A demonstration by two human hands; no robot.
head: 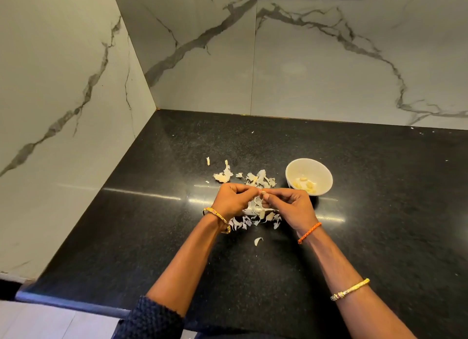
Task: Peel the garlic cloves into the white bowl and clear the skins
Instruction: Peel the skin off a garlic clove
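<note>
My left hand and my right hand meet over the black counter and together pinch one small garlic clove between their fingertips. Papery skin hangs down from the clove between the hands. A heap of loose garlic skins lies just beyond the hands, and more skins lie under them. A single skin lies nearer to me. The white bowl stands right of the hands, with several peeled cloves in it.
The black speckled counter runs into a corner of marble-patterned walls at the left and back. Its front edge is at the lower left. Tiny skin flecks lie scattered toward the back wall.
</note>
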